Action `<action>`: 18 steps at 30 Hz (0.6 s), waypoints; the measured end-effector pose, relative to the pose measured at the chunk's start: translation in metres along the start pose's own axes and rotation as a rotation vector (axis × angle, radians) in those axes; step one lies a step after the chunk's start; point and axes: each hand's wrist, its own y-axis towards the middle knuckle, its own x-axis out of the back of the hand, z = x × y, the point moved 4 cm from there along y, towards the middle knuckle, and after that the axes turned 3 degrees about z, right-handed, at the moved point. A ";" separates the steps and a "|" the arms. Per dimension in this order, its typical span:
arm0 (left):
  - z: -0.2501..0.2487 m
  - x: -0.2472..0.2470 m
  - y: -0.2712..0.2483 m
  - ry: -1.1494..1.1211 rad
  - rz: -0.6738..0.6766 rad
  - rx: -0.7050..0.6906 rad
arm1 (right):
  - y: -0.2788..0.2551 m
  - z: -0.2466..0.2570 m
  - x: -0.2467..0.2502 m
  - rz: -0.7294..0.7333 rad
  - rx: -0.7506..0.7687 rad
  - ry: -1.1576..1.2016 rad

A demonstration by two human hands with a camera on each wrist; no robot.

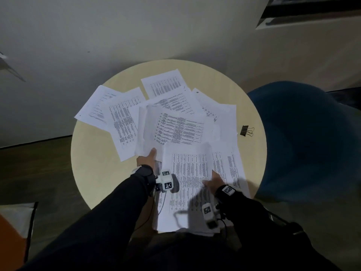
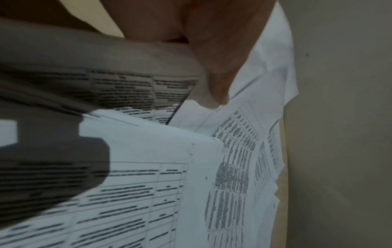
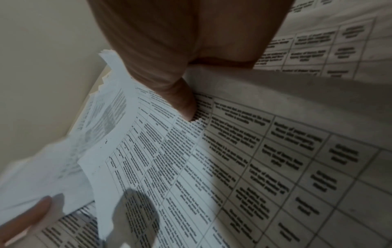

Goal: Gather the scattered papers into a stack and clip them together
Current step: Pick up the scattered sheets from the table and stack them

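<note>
Left grip (image 1: 146,157) on lifted papers (image 1: 175,130), their printed tables unreadably blurred.

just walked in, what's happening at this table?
A person is gathering papers spread over a round table. The left hand pinches a few sheets; the right hand grips another sheet by its edge. Most are still fanned out, unstacked. The binder clip lies untouched at the table's right edge.

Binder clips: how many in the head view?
1. The binder clip lies on the bare right edge of the table, just past the papers. Others could be hidden under the sheets.
</note>
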 end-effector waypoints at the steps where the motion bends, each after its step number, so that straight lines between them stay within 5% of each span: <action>1: -0.007 -0.001 0.000 0.030 -0.038 -0.006 | -0.001 0.000 0.000 0.010 0.006 -0.017; 6: -0.037 -0.004 -0.007 0.056 -0.147 -0.119 | -0.006 0.001 0.002 0.050 0.032 -0.055; 11: -0.048 -0.002 -0.020 0.065 -0.028 -0.258 | -0.007 0.001 0.000 0.062 0.047 -0.074; 18: -0.043 -0.011 -0.011 0.145 0.015 -0.207 | -0.003 -0.006 -0.009 0.060 0.024 -0.171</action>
